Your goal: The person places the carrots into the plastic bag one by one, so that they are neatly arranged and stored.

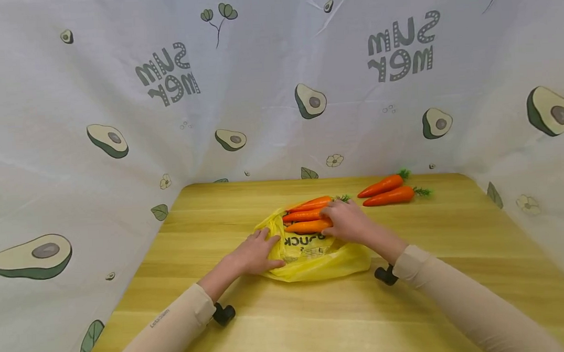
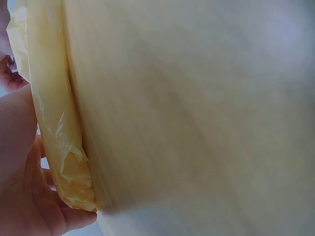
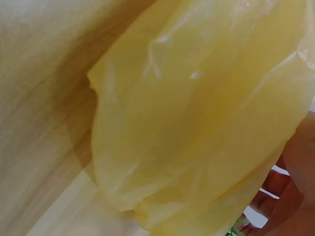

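Observation:
A yellow plastic bag (image 1: 321, 269) with dark printing lies on the table, its sides bunched up around several orange carrots (image 1: 307, 227). My left hand (image 1: 258, 253) rests on the bag's left edge, fingers spread and thumb stretched toward the front rim. The left wrist view shows that thumb by the end of the rolled yellow plastic (image 2: 54, 113). Over the right, leafy ends of the carrots, my right hand (image 1: 347, 221) has its fingers bent down and grips a carrot. Yellow plastic (image 3: 187, 123) fills most of the right wrist view, covering what those fingertips hold.
Two more carrots with green tops, a rear one (image 1: 381, 186) and a front one (image 1: 390, 196), lie behind and right of the bag. The wooden table (image 1: 298, 327) ends at a white patterned sheet (image 1: 269, 92) behind and at both sides.

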Demonstrator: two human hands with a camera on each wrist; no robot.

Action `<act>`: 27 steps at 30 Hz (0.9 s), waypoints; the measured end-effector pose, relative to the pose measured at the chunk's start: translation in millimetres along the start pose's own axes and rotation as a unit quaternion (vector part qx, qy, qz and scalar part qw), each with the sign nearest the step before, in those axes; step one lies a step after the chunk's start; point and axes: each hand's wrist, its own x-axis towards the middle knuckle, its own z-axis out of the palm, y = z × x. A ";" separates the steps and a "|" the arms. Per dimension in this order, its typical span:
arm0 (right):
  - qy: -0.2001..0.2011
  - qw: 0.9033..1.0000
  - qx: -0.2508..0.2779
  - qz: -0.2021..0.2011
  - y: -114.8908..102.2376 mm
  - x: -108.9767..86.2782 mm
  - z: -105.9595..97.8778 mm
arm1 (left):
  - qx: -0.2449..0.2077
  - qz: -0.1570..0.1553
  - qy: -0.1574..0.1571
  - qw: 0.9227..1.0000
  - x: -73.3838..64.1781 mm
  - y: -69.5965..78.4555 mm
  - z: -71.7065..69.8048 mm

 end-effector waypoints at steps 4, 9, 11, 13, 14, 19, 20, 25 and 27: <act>0.009 1.000 0.001 -0.008 -3.1 0.8 2.6 | -0.001 -0.003 0.004 1.000 -2.9 -2.6 -0.2; 0.018 1.000 -0.017 -0.009 -1.7 -1.4 5.1 | -0.007 0.001 0.002 1.000 -1.8 -2.3 0.1; 0.018 1.000 -0.021 -0.007 -1.1 -1.3 5.8 | -0.007 -0.001 -0.001 1.000 -1.5 -1.3 -0.1; 0.019 1.000 -0.024 -0.006 -0.5 -1.1 6.4 | -0.005 -0.003 -0.002 1.000 -1.3 -0.5 -0.5; 0.019 0.999 -0.025 -0.004 -0.1 -1.1 6.7 | -0.004 -0.003 -0.002 1.000 -1.1 0.1 -0.8; 0.014 0.999 -0.029 0.006 1.0 -1.7 7.4 | -0.002 -0.005 -0.003 1.000 -1.0 1.4 -1.7; 0.013 0.999 -0.029 0.007 0.8 -2.0 7.2 | -0.002 -0.005 -0.004 1.000 -1.1 1.5 -1.7; 0.013 1.000 -0.025 0.011 -0.9 -3.2 7.0 | -0.003 -0.006 -0.006 1.000 -1.6 2.3 -1.7; 0.014 1.000 -0.023 0.011 -1.3 -2.9 7.8 | -0.002 -0.006 -0.005 1.000 -2.0 2.0 -1.8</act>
